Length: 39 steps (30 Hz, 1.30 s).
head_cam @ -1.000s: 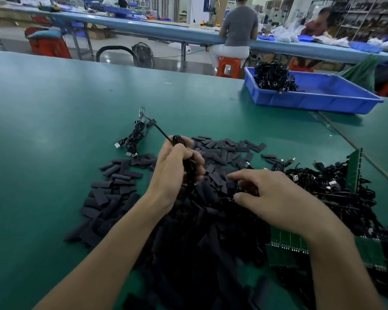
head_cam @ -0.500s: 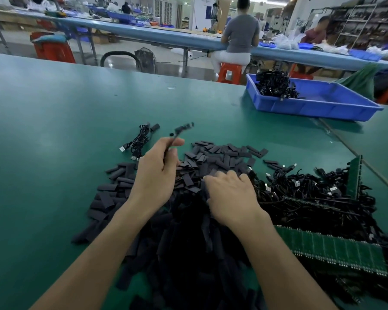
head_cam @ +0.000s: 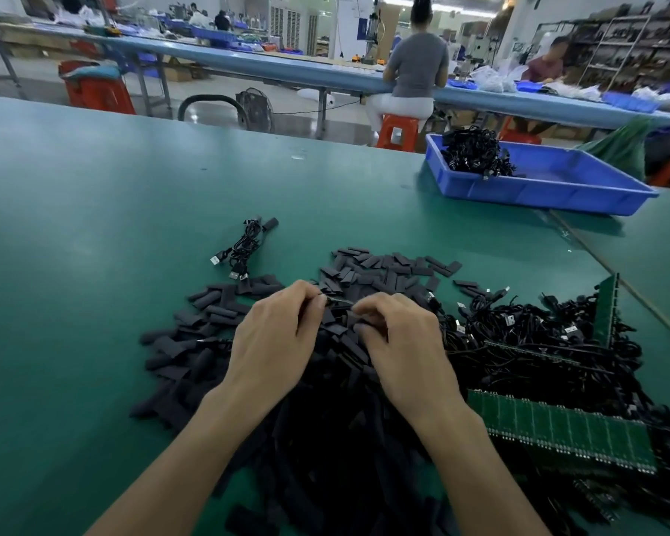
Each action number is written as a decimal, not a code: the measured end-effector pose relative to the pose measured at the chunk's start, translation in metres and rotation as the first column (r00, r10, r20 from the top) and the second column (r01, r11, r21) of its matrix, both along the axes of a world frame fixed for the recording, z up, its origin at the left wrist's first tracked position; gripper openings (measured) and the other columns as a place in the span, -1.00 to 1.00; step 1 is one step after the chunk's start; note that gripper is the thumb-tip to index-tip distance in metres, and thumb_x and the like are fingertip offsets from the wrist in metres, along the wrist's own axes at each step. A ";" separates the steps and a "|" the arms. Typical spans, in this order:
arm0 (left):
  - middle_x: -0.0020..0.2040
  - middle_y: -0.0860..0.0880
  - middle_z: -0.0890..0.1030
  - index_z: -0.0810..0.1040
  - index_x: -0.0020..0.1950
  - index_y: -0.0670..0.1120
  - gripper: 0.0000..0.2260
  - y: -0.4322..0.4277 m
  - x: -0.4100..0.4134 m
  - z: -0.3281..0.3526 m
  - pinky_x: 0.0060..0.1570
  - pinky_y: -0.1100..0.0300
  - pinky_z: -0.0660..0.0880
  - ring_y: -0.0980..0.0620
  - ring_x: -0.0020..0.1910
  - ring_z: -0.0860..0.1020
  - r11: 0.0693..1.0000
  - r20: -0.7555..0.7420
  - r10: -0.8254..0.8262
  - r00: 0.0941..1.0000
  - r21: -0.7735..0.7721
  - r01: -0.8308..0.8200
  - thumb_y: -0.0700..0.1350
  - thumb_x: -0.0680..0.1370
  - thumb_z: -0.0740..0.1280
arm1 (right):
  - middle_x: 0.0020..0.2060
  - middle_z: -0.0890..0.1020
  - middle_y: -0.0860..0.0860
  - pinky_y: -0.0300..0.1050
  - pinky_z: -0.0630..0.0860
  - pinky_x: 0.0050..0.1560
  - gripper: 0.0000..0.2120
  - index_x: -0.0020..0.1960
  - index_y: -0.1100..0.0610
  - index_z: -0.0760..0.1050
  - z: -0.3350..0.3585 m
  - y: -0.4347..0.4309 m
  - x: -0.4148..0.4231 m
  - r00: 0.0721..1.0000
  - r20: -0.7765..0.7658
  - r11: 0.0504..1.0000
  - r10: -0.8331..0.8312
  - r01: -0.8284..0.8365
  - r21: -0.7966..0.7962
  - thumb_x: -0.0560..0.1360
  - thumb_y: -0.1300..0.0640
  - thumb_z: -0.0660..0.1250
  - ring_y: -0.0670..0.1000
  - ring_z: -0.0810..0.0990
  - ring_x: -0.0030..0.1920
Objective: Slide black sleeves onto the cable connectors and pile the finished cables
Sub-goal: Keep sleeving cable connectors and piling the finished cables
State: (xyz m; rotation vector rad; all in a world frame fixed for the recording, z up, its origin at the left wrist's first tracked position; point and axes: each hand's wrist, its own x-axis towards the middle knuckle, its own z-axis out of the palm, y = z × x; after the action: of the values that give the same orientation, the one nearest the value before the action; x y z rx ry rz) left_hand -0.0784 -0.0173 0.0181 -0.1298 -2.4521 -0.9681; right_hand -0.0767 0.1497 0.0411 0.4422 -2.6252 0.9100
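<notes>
Where the hands meet: a slim black piece (head_cam: 340,301) is held just over the sleeve pile, mid-frame. Its long axis runs left to right, nearly level, with one end toward each hand. It is too small to tell whether it is a sleeve or a connector.
Left hand (head_cam: 275,342): back up, forearm entering from the lower left. The thumb and forefinger are closed together on the piece's left end, and the other fingers are curled under.
Right hand (head_cam: 407,350): back up, forearm entering from the lower right. The fingers are bent, with their tips clamped on the piece's right end.
Sleeve pile (head_cam: 383,265): short, flat, matte black tubes of rectangular shape, lying every way. It spreads from mid-frame to the bottom edge, under both hands.
Cable bundle (head_cam: 244,245): thin glossy black wire, just beside the pile's upper-left edge. It lies along a line from lower left to upper right, with silver metal plugs at the lower-left end and black-covered ends at the upper right.
Cable tangle (head_cam: 538,334): loose black wire with small silver tips, touching the pile's right side.
Green boards (head_cam: 557,431): long ribbed strips. One lies flat at lower right and another stands on edge behind the tangle.
Blue tray (head_cam: 550,195): rectangular plastic, upper right, with a heap of black cables (head_cam: 476,150) in its left corner.
Surface (head_cam: 93,245): smooth, dull green.
</notes>
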 end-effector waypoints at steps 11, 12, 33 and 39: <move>-0.11 0.25 0.58 0.52 0.12 0.12 -0.90 -0.005 0.002 -0.036 -0.14 0.45 0.41 0.26 -0.10 0.56 0.978 0.015 -0.185 0.983 0.103 0.182 0.04 0.62 0.29 | -0.25 0.63 -0.22 -0.38 0.49 -0.23 -0.78 0.06 -0.17 0.54 -0.045 -0.009 0.020 0.983 0.177 0.886 0.043 0.045 -0.461 0.63 0.17 0.31 -0.15 0.62 -0.28; -0.09 0.24 0.58 0.53 0.11 0.11 -0.91 -0.007 0.002 -0.038 -0.13 0.42 0.42 0.24 -0.09 0.56 0.975 0.004 -0.200 0.980 0.095 0.199 -0.01 0.62 0.32 | -0.27 0.64 -0.20 -0.40 0.48 -0.22 -0.78 0.08 -0.17 0.57 -0.047 -0.007 0.021 0.982 0.185 0.869 0.031 0.065 -0.491 0.63 0.16 0.31 -0.15 0.62 -0.28; -0.44 0.19 0.45 0.45 -0.28 0.06 -0.70 -0.003 0.013 -0.035 -0.34 0.15 0.26 0.16 -0.45 0.39 0.969 0.265 -0.181 0.947 0.211 0.126 0.05 0.65 0.26 | -0.27 0.71 -0.07 -0.31 0.55 -0.25 -0.84 -0.03 -0.04 0.64 -0.053 -0.002 0.020 0.964 0.258 0.716 0.070 0.131 -0.686 0.51 0.22 0.47 -0.10 0.69 -0.27; -0.45 0.20 0.45 0.46 -0.28 0.07 -0.71 -0.001 0.014 -0.031 -0.33 0.16 0.27 0.17 -0.44 0.39 0.972 0.276 -0.190 0.942 0.190 0.141 0.05 0.64 0.24 | -0.31 0.71 -0.08 -0.33 0.54 -0.28 -0.84 -0.05 -0.07 0.64 -0.054 -0.001 0.019 0.968 0.244 0.743 0.062 0.118 -0.659 0.50 0.19 0.48 -0.11 0.68 -0.30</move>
State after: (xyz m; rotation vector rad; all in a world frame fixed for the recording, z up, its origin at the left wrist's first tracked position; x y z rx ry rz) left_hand -0.0641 -0.0188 -0.0130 -0.1472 -2.6428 -1.3492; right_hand -0.0577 0.1492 -0.0125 0.0914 -2.2530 1.9029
